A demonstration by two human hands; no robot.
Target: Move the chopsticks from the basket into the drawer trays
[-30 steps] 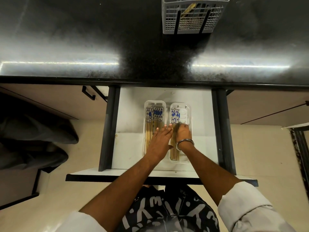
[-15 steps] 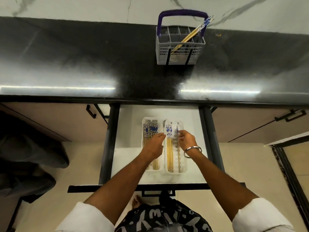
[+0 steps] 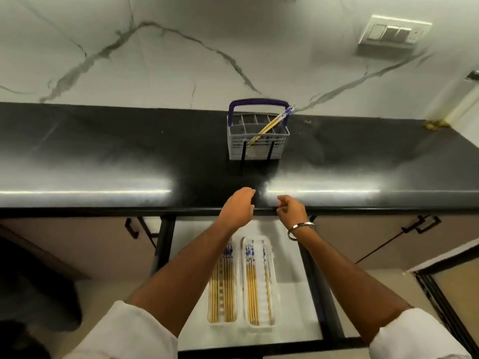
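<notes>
A grey plastic basket [image 3: 258, 149] with a purple handle stands on the black counter, and a few wooden chopsticks [image 3: 272, 124] with blue ends lean in it toward the right. Below, the open drawer [image 3: 293, 325] holds two clear trays: the left tray [image 3: 222, 323] and the right tray [image 3: 260, 328] each carry several chopsticks laid lengthwise. My left hand [image 3: 237, 209] and my right hand [image 3: 291, 211] hover over the counter's front edge, between drawer and basket. Both hold nothing, with fingers loosely curled and apart.
The black counter [image 3: 103, 156] runs the full width under a white marbled wall with a switch plate [image 3: 394, 32]. Closed cabinet fronts with black handles [image 3: 131, 228] flank the drawer. A dark shape lies on the floor at lower left.
Both hands have lifted out of the drawer trays and moved up to the counter edge. The view has tilted up, showing the whole basket and the wall.
</notes>
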